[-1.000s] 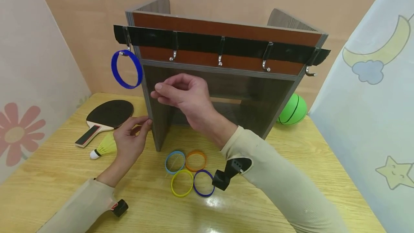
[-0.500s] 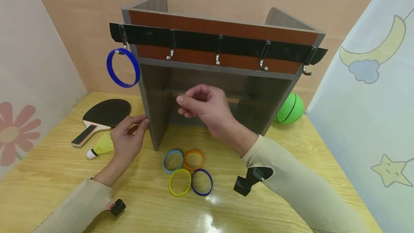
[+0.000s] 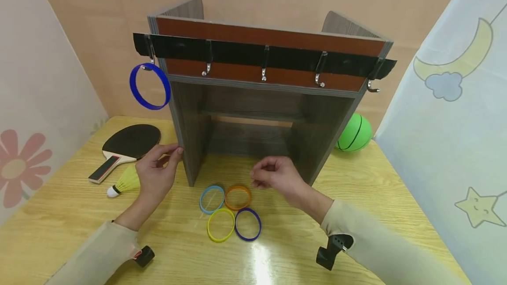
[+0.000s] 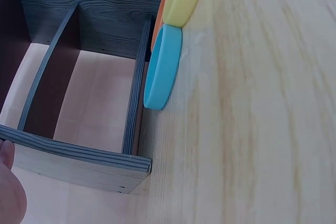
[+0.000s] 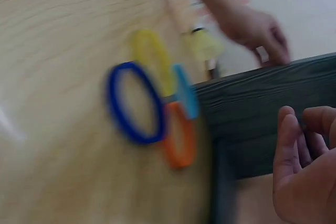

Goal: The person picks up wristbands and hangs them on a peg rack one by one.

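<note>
My left hand (image 3: 156, 168) pinches the front edge of the left side panel of a grey wooden shelf (image 3: 180, 122); in the left wrist view only part of the hand shows at the panel edge. Over the table just in front of the shelf, my right hand (image 3: 279, 177) is in the air with loosely curled fingers and nothing between them. To its left lie light blue (image 3: 211, 199), orange (image 3: 237, 197), yellow (image 3: 221, 225) and dark blue (image 3: 247, 224) wristbands, close together on the wood. Another blue wristband (image 3: 150, 86) hangs from the leftmost hook (image 3: 152, 58).
A black strip (image 3: 237, 52) with several metal hooks runs across the shelf's top front. At left lie a table tennis bat (image 3: 132, 140) and a yellow shuttlecock (image 3: 124, 180), partly behind the left hand. A green ball (image 3: 356, 133) sits behind the shelf's right side.
My right hand has come down and to the right, from near the hanging blue wristband to low before the shelf. My left hand keeps its place on the panel.
</note>
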{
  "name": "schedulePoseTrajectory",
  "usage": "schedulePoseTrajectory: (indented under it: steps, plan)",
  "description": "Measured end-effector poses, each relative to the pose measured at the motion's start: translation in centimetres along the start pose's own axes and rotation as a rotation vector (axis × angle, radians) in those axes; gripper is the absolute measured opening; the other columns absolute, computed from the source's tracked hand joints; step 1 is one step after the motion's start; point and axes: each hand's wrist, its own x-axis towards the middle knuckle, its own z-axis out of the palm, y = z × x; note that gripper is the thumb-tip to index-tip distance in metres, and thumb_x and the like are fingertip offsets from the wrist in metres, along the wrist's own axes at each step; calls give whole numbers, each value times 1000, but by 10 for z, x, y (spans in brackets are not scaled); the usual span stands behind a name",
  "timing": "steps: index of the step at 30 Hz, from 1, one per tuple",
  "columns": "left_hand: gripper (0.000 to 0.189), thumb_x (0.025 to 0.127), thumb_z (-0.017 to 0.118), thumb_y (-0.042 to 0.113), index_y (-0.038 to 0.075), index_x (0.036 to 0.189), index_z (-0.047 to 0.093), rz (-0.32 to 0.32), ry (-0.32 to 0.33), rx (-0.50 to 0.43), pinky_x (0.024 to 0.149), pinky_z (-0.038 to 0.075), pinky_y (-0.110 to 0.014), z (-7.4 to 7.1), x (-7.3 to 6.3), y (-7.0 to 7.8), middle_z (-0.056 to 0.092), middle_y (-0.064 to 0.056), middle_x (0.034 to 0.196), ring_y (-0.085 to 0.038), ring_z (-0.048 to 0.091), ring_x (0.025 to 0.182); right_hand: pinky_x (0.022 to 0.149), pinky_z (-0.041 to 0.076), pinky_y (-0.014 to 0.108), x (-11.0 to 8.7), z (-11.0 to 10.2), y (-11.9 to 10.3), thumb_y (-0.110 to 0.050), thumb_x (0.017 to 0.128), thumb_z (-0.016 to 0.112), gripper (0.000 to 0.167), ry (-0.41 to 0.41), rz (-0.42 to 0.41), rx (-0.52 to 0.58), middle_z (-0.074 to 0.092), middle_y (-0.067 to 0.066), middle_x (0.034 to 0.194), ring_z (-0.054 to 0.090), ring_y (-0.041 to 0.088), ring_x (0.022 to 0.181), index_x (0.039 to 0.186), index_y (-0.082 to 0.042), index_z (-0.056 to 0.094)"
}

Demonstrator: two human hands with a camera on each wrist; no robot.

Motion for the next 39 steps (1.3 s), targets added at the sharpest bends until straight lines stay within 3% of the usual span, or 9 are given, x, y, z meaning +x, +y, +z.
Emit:
schedulePoseTrajectory:
  steps: [4, 8, 15, 24, 33, 39]
  plan:
    - [10, 75, 65, -22, -15, 83, 66, 15, -7, 24, 67, 53, -16, -1, 0, -2, 62, -26, 75, -7, 63, 70, 74, 56, 45, -10, -9, 28, -3, 87, 64, 15, -36, 95, -68, 65, 22, 92, 66, 26, 75, 98, 7, 63]
    - [12, 74, 65, -23, -15, 83, 66, 16, -16, 23, 67, 54, -16, -1, 0, -2, 62, -26, 75, -7, 63, 69, 72, 56, 43, -20, -15, 44, -5, 87, 65, 19, -55, 132, -110, 64, 26, 92, 66, 30, 78, 100, 9, 62]
    - [11, 75, 65, -22, -15, 83, 67, 4, -19, 11, 66, 54, -17, 0, 1, 0, 61, -26, 74, -8, 62, 68, 64, 56, 38, -28, -18, 58, -4, 84, 67, 18, -63, 108, -190, 66, 12, 83, 65, 29, 75, 96, 9, 65]
    - [15, 73, 66, -24, -14, 84, 67, -14, -23, 22, 66, 54, -18, -5, -7, -23, 62, -24, 75, -7, 63, 66, 55, 55, 31, -33, -16, 70, -2, 79, 70, 17, -104, 118, -264, 63, 5, 73, 60, 17, 62, 93, 7, 65]
    - [13, 74, 64, -24, -16, 84, 66, -6, -24, 1, 67, 54, -18, -2, -1, 0, 61, -26, 75, -9, 63, 66, 54, 57, 33, -34, -13, 75, -1, 79, 73, 14, -140, 136, -212, 65, 12, 70, 63, 21, 60, 88, 7, 66]
    - [12, 74, 64, -24, -16, 84, 66, -7, -20, -4, 67, 54, -17, -2, 1, 2, 61, -26, 74, -9, 63, 67, 54, 57, 35, -35, -9, 76, -4, 80, 74, 14, -142, 150, -198, 65, 14, 69, 63, 20, 59, 87, 6, 67]
